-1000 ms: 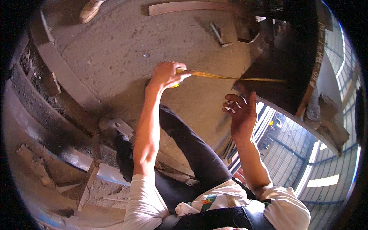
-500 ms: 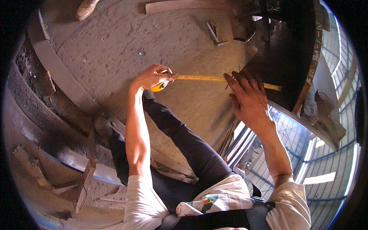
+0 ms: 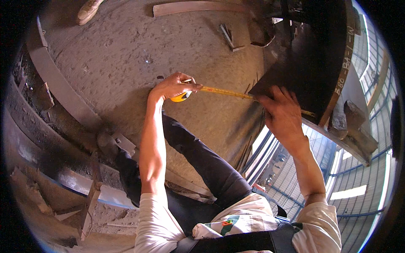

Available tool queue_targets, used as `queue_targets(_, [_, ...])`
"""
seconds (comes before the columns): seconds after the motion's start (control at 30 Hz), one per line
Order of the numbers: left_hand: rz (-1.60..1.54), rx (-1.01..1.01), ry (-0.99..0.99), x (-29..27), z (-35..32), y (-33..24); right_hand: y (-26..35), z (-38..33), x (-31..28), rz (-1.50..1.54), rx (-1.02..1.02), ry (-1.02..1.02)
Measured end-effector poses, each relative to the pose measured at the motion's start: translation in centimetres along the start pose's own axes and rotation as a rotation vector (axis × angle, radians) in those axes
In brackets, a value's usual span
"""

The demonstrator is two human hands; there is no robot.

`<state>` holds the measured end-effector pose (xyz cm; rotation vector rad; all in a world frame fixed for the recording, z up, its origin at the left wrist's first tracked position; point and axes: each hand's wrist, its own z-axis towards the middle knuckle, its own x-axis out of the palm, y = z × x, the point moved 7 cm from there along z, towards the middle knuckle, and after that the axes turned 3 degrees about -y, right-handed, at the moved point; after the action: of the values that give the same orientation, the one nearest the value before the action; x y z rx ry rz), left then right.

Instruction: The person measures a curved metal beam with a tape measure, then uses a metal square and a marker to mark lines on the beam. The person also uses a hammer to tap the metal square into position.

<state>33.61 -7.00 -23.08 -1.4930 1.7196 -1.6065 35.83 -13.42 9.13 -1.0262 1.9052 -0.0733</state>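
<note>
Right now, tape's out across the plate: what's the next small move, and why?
Probably press the right hand down to pin the tape blade flat on the dark steel plate. The left hand holds the yellow tape case off the plate's corner, and the blade spans open air between them, so it looks free to sag or slip before any reading.

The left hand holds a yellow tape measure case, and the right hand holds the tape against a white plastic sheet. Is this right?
Not quite. The left hand does hold the yellow tape measure case, but the head view shows the right hand pressing the tape against a dark metal plate, not a white plastic sheet.
</note>
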Motion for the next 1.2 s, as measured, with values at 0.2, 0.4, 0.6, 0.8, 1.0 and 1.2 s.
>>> queue_targets(0.2, [0.078, -0.046, 0.082, 0.3, 1.0, 0.2, 0.2, -1.0, 1.0, 0.045, 0.071, 0.032])
queue_targets(0.4, [0.096, -0.016, 0.013, 0.3, 1.4, 0.1, 0.5, -1.0, 0.6, -0.045, 0.071, 0.022])
queue_targets(0.6, [0.125, 0.041, -0.031, 0.4, 2.5, 1.0, -0.2, -0.2, 1.2, -0.012, 0.054, -0.035])
queue_targets(0.8, [0.264, 0.035, -0.076, 0.9, 2.9, 1.5, 1.1, -0.2, 1.1, -0.027, 0.024, -0.096])
queue_targets(1.0, [0.226, -0.055, 0.056, 1.3, 3.1, 1.3, 1.5, -0.1, 1.2, -0.094, 0.047, -0.031])
queue_targets(1.2, [0.268, -0.038, 0.029, 1.7, 3.7, 1.5, 1.4, 0.0, 1.8, -0.111, 0.074, 0.032])
